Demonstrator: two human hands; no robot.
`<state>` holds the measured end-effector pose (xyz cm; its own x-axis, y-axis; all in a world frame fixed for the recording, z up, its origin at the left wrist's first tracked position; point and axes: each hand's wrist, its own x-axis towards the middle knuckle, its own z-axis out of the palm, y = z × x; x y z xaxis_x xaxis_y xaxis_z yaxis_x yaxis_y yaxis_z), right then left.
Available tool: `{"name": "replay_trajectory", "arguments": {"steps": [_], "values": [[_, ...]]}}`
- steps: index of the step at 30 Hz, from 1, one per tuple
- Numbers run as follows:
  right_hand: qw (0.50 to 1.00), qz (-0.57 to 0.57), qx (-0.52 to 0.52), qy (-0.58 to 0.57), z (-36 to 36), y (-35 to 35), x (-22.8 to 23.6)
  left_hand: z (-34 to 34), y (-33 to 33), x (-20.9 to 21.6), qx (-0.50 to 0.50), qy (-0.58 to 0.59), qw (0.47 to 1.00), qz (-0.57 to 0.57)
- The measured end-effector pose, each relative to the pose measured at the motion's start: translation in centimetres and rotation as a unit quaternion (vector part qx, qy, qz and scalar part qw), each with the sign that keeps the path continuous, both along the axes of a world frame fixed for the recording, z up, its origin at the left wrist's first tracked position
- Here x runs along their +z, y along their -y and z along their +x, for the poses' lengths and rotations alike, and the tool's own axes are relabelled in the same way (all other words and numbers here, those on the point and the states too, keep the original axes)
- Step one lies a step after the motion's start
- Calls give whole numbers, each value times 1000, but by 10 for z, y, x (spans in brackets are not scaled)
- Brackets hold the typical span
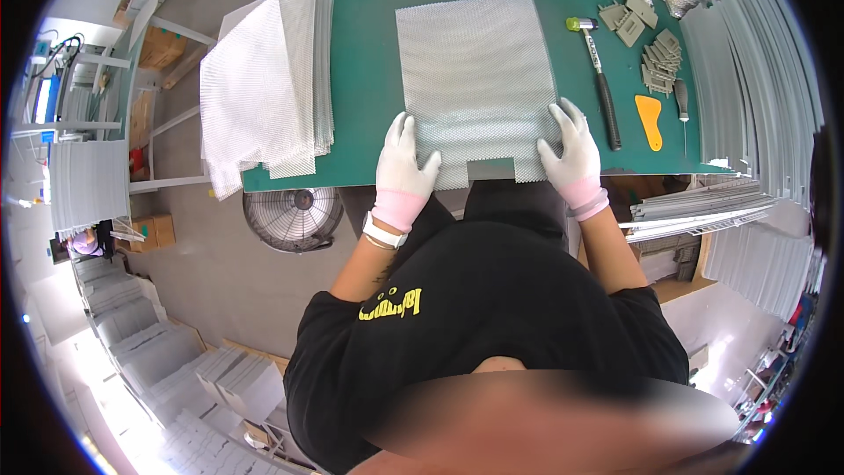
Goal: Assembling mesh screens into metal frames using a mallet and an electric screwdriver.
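A silvery sheet of metal mesh [479, 70] lies on the green tabletop in front of me, its notched lower edge reaching the table's near edge. Both hands wear white gloves with pink cuffs. My left hand [404, 163] rests at the sheet's lower left side, thumb apart from the fingers. At the lower right side, my right hand [570, 154] lies on the mesh edge, its fingers also spread. Neither hand is wrapped around anything. To the left sits a stack of similar mesh sheets [264, 79], some hanging past the near edge.
On the right of the green table [365, 53] lie a hammer [603, 92], a yellow scraper [649, 121], a screwdriver [682, 101] and several grey-beige plastic parts [661, 62]. Grey panels [747, 79] are stacked at the far right. A floor fan [294, 218] stands below the left side.
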<state>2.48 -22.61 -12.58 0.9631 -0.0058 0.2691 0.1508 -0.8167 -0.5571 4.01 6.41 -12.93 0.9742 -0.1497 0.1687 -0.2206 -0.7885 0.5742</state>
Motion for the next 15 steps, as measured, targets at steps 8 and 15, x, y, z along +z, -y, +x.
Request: {"name": "replay_trajectory", "arguments": {"steps": [8, 15], "values": [[997, -62, 0, -54, 5, 1, 11, 6, 1, 9, -9, -7, 1000, 16], [987, -128, 94, -29, 47, 27, 35, 22, -17, 10, -99, -28, 978, 180]]}}
